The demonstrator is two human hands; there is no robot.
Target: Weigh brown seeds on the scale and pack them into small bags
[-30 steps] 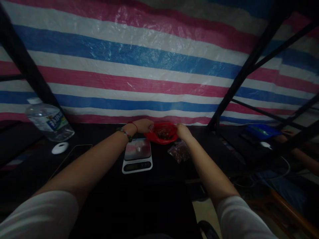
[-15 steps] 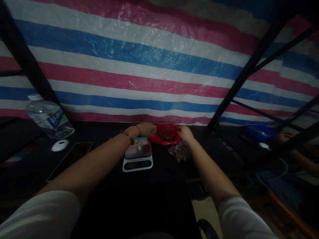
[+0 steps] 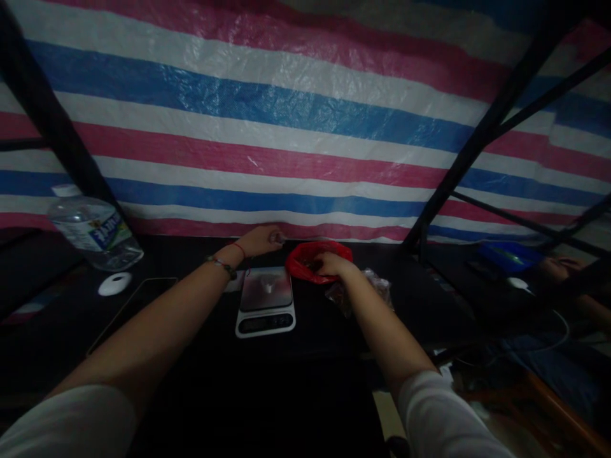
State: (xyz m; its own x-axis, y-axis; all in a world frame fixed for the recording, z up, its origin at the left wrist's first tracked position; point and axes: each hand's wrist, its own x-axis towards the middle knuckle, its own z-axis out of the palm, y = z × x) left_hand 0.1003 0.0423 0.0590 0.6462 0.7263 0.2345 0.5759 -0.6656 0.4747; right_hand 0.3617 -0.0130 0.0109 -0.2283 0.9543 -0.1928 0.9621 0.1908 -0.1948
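My left hand (image 3: pixel 265 240) is behind the kitchen scale (image 3: pixel 266 302), its fingers pinched on a small clear, shiny thing that I cannot make out. My right hand (image 3: pixel 331 264) reaches into the open red plastic bag (image 3: pixel 344 252), fingers curled down; what they hold, if anything, is hidden. The small brown pieces seen in the bag earlier are mostly covered by this hand. On the scale's metal plate lies a small, pale, see-through item (image 3: pixel 270 284). Clear plastic bags with brown contents (image 3: pixel 379 287) lie right of the red bag, partly under my right forearm.
At the left stand a large clear bottle (image 3: pixel 95 229), a white computer mouse (image 3: pixel 114 284) and a phone (image 3: pixel 128 312). Black metal posts (image 3: pixel 442 184) frame the desk before a striped plastic sheet (image 3: pixel 267 152). On the right, another person's hand (image 3: pixel 558 266) is near a blue container (image 3: pixel 510 256).
My left hand has moved left, away from the red bag's rim. My right hand has gone from the bag's right edge into its mouth.
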